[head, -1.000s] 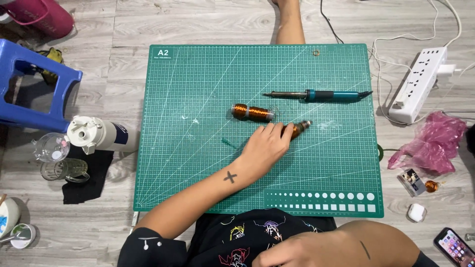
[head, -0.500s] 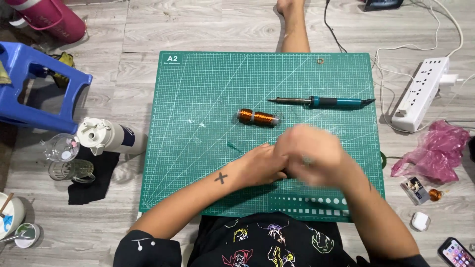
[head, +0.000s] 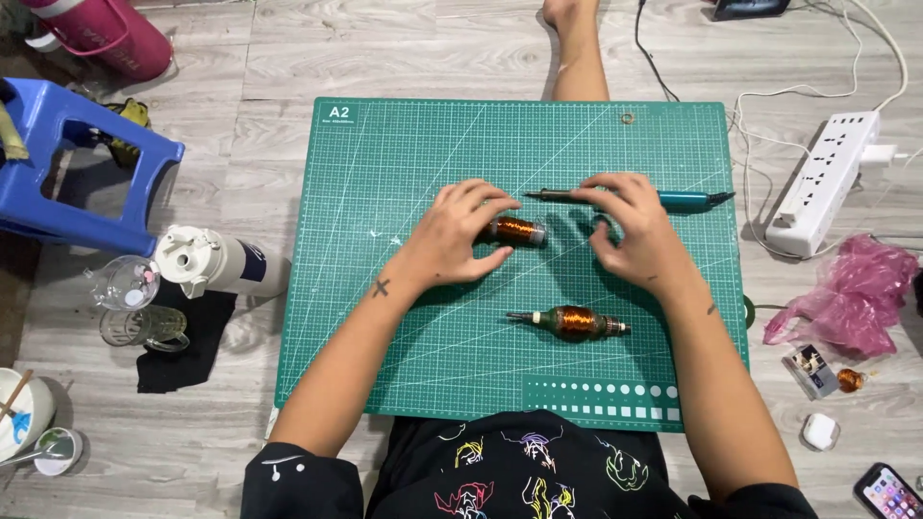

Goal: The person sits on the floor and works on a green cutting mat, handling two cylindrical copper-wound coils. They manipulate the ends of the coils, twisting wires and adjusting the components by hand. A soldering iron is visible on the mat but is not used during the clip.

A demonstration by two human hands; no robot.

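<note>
I am seeing my left hand (head: 460, 240) now cupping the small copper coil (head: 517, 231); my right hand (head: 635, 231), fingers spread, is hovering beside it, having set the armature (head: 570, 323) down on the mat (head: 404, 317).

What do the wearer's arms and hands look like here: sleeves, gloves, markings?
Both hands are bare, with no gloves, rings or watch visible. The left hand has a small dark cross-shaped mark near the wrist; the right hand has a small dark mark on the forearm just behind the wrist. Forearms are uncovered. Black short sleeves end near the elbows, the left one with a small white print.
</note>
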